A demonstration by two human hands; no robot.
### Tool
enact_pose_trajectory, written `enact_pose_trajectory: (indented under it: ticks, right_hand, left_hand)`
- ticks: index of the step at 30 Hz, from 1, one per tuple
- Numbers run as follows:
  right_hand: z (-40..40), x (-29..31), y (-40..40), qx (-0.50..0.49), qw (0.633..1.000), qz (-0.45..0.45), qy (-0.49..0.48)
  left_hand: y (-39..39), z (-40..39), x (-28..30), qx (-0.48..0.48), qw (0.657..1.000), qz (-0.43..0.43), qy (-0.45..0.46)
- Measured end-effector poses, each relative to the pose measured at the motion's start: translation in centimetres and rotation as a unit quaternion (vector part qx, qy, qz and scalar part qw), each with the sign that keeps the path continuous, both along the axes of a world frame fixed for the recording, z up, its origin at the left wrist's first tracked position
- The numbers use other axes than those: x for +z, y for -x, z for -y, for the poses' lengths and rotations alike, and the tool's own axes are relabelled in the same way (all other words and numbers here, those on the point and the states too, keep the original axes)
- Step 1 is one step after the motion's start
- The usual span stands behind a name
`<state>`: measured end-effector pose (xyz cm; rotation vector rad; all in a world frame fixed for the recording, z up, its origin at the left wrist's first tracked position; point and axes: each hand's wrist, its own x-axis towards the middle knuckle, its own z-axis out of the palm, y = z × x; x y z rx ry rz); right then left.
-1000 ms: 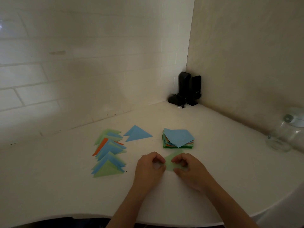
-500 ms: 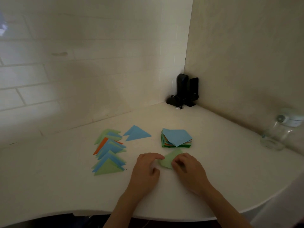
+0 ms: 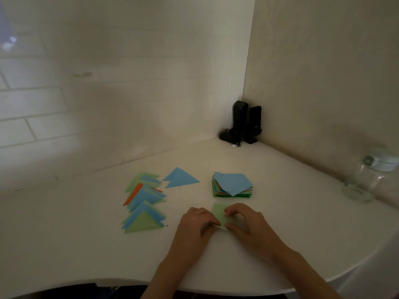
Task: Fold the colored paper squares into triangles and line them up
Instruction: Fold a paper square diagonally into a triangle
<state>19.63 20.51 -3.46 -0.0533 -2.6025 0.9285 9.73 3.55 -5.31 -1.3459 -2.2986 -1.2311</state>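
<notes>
Mid-fold: left hand (image 3: 195,223) and right hand (image 3: 248,225), fingers curled, pinching pale green paper square (image 3: 219,213) on white table (image 3: 86,244). Next, likely: align corners, crease, add to overlapping row of folded paper triangles (image 3: 143,205).

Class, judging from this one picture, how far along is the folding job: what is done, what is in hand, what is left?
Done: a row of folded triangles overlaps on the table, one blue triangle apart. In hand: the left hand and right hand pinch a green sheet, mid-fold. Left: the stack of squares.
</notes>
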Motion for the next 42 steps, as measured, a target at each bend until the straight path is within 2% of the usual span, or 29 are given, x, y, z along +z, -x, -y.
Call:
enact_pose_trajectory:
  ticks: [6,10,15,23,27,33,38,42]
  right_hand:
    - [-0.8,0.5,-0.9,0.041,0.998,0.041,-0.009]
    - [0.1,-0.4,-0.4,-0.013,0.999,0.012,-0.027]
    - [0.4,-1.3,0.5,-0.049,0.997,-0.023,-0.047]
    - [1.1,-1.5,0.8,-0.121,0.990,-0.002,-0.079]
    - [1.1,-1.8,0.8,-0.141,0.987,-0.041,-0.059]
    - [1.1,-1.4,0.9,-0.144,0.988,-0.053,-0.013]
    - [0.7,-0.6,0.8,-0.113,0.993,-0.003,0.031]
    - [-0.2,0.2,0.3,-0.072,0.994,0.040,0.065]
  left_hand:
    - [-0.1,-0.1,0.2,0.005,1.000,-0.017,-0.004]
    - [-0.4,0.0,0.5,0.021,1.000,-0.001,-0.022]
    - [-0.8,0.2,1.2,0.053,0.995,0.087,-0.021]
    - [-1.0,-0.8,1.2,0.110,0.991,0.076,-0.020]
    - [-1.2,-1.0,1.2,0.133,0.988,0.074,-0.020]
    - [-1.3,-1.2,1.2,0.158,0.984,0.077,-0.027]
    - [-1.0,-0.9,0.9,0.153,0.983,0.088,-0.043]
    - [-0.7,-0.9,0.5,0.134,0.989,0.041,-0.040]
